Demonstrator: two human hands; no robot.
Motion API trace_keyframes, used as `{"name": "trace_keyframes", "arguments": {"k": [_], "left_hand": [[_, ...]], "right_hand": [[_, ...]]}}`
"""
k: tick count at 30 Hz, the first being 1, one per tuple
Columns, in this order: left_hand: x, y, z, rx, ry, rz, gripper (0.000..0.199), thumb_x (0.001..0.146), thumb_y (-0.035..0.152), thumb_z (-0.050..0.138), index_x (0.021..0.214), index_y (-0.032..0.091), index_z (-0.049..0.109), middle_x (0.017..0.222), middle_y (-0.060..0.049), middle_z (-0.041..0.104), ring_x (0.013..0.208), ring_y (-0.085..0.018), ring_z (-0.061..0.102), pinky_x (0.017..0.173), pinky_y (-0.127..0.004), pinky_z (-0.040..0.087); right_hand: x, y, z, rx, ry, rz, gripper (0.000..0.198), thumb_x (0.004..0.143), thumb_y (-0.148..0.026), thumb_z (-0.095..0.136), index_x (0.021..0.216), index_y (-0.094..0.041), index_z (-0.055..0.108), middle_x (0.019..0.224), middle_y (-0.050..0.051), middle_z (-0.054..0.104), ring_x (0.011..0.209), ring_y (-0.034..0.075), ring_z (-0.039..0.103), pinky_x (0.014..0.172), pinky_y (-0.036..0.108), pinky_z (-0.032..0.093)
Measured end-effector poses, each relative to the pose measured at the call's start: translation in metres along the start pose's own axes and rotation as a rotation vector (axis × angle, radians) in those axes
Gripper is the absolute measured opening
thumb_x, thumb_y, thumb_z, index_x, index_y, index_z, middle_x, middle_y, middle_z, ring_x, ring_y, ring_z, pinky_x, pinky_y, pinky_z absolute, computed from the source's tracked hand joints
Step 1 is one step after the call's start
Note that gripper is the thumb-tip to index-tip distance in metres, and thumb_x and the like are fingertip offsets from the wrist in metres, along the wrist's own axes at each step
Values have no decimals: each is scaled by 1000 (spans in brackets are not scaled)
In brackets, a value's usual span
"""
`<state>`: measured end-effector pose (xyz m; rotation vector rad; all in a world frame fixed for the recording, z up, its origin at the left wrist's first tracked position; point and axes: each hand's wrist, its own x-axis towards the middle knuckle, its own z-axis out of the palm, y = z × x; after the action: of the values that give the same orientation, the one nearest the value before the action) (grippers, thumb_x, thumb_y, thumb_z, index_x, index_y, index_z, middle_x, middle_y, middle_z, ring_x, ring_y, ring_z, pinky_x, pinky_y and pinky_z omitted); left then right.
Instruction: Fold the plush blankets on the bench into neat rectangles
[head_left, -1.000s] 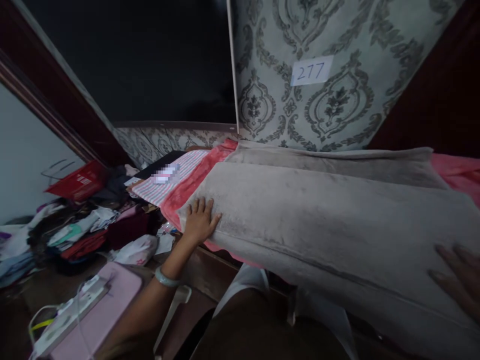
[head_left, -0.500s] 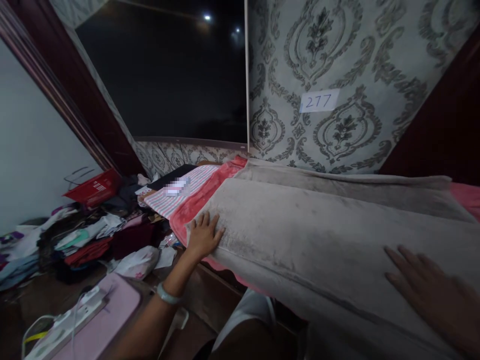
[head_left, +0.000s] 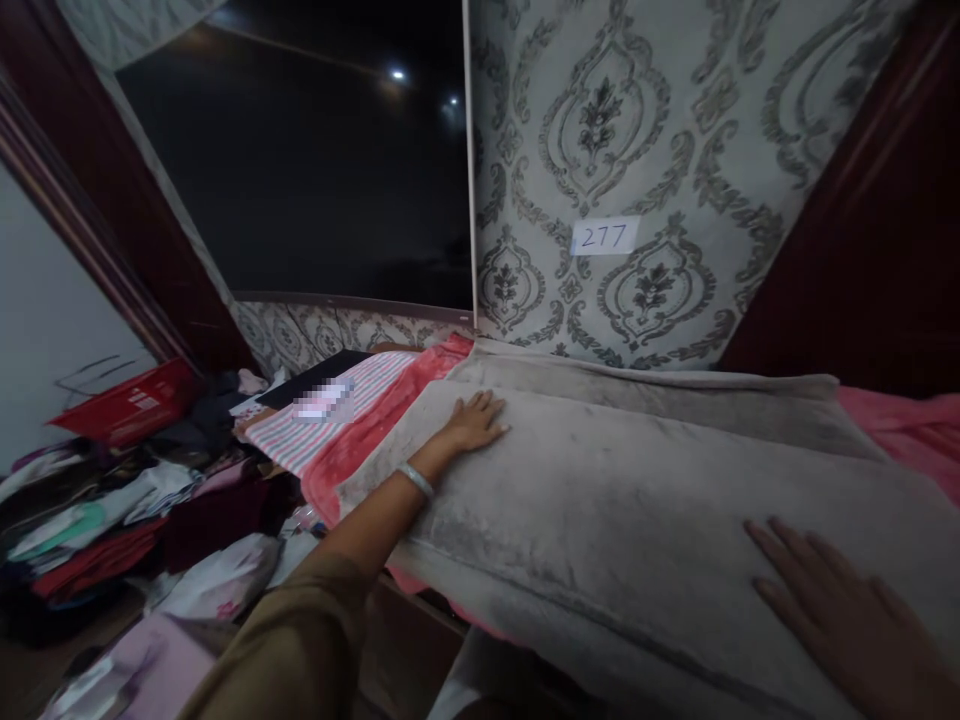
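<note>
A grey plush blanket [head_left: 600,500] lies folded lengthwise, its near edge hanging over the front. My left hand [head_left: 474,422] rests flat on its upper left part, fingers spread, a bracelet on the wrist. Toward the lower right, my right hand [head_left: 847,610] lies palm down on the same blanket with the fingers stretched out. Under the grey one, a red-pink cloth [head_left: 375,420] shows at the left and again at the right end. Beside it on the left is a striped cloth [head_left: 300,440].
A large dark television screen [head_left: 315,150] stands against the patterned wall. A paper label [head_left: 606,236] reads 277. Piled clothes [head_left: 97,540], a red basket-like container [head_left: 127,405] and a white plastic bag [head_left: 221,580] are at the left. A pink surface [head_left: 165,660] is at the lower left.
My left hand has slid from the blanket's near left corner farther across it, forward and to the right. My right hand stays on the blanket. The view has shifted slightly.
</note>
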<state>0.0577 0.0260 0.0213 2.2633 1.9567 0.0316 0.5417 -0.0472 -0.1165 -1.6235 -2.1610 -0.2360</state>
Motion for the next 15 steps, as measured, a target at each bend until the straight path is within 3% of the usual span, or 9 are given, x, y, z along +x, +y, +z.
{"name": "trace_keyframes", "arguments": {"k": [3,7,15], "left_hand": [[21,-5,9,39,8,-38,68,98,57,28,157,24,23,167,-12,10,154,-30,9,120,-61,10],[27,-23,15,53,53,-44,67,97,58,28,157,27,26,166,-9,16,153,-28,14,120,-60,12],[46,-78,-7,96,149,-206,54,100,42,33,151,24,39,160,-13,33,150,-32,25,116,-63,22]], "right_hand": [[0,1,0,-41,-1,-19,71,90,-66,21,151,-36,40,156,2,41,143,35,36,108,66,35],[-1,5,3,-50,27,-41,72,89,-68,23,152,-37,39,155,3,42,140,37,40,105,67,38],[-2,3,7,-40,124,-79,68,91,-62,31,156,-48,20,155,-1,41,138,37,42,102,69,40]]}}
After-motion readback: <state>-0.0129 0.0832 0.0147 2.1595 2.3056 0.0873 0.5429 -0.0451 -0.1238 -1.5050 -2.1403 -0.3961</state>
